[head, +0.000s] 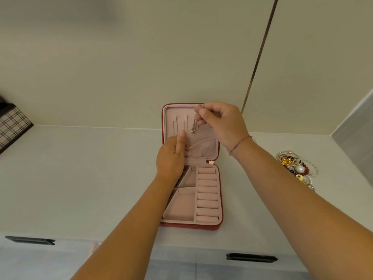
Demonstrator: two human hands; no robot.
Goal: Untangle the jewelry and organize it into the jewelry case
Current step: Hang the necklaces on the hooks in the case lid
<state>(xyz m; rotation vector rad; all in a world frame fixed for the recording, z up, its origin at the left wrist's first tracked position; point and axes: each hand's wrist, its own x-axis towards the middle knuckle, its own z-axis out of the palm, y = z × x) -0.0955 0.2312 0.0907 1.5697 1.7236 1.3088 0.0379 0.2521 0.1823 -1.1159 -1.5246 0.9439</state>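
A person holds a necklace (194, 126) up to the hooks in the lid (163, 122) of an open jewelry case (221, 199)

The red case sits mid-countertop (80, 178), base toward the front edge, its ring rolls (207, 190) and trays seemingly unfilled; a tangled pile of jewelry (296, 168) lies well apart, toward the right edge. The left hand (170, 158) rests against the lid's lower lining, thumb straight, though whether its hidden fingers grasp the pocket cannot be told. At the lid's top right corner, by the countertop's back edge, the right hand (222, 122) pinches the necklace, whose pendant dangles beside two chains (174, 126) already hanging. The step in hand appears to be hanging this piece; the next move likely calls for seating it on its hook, letting go cleanly, then reaching for the pile
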